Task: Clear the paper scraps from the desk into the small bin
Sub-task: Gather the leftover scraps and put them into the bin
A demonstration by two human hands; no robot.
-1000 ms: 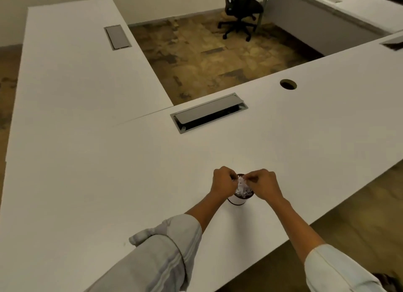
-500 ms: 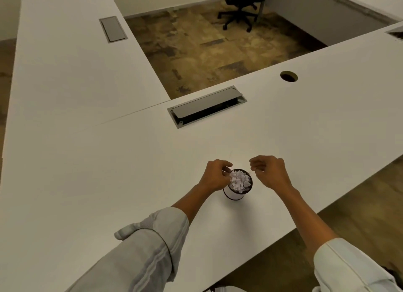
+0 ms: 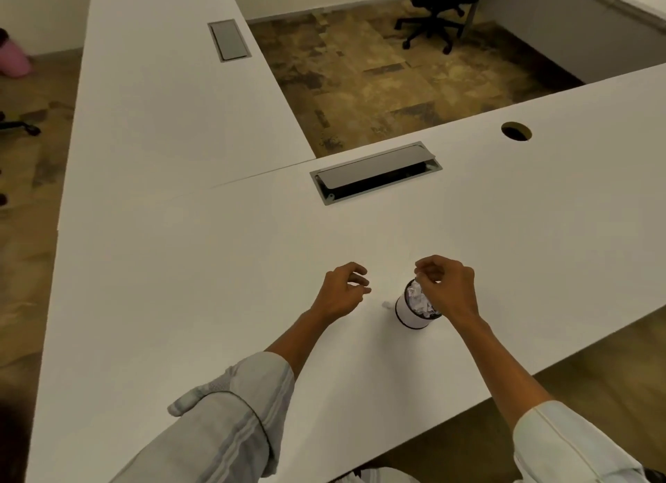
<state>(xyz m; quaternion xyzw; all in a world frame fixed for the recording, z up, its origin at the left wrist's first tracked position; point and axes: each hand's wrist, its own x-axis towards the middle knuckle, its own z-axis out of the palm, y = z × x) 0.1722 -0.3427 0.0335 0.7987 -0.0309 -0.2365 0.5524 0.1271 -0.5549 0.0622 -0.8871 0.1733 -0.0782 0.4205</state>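
The small bin (image 3: 408,316), a white cylinder with a dark rim, stands on the white desk (image 3: 223,266) near its front edge. Crumpled white paper scraps (image 3: 421,301) fill it to the top. One small scrap (image 3: 387,305) lies on the desk just left of the bin. My right hand (image 3: 448,289) hovers over the bin's right side, covering part of the rim, fingertips pinched together. I cannot make out anything between them. My left hand (image 3: 342,291) rests left of the bin, apart from it, with fingers loosely curled and holding nothing.
A grey cable hatch (image 3: 374,172) is set into the desk beyond the hands, and a round grommet hole (image 3: 516,131) lies at the far right. A second desk wing (image 3: 162,96) runs off to the left. A black office chair (image 3: 436,10) stands on the floor behind.
My left hand has let go of the bin and drawn away to the left. My right hand has come in over the bin's top. A small scrap now shows beside the bin.
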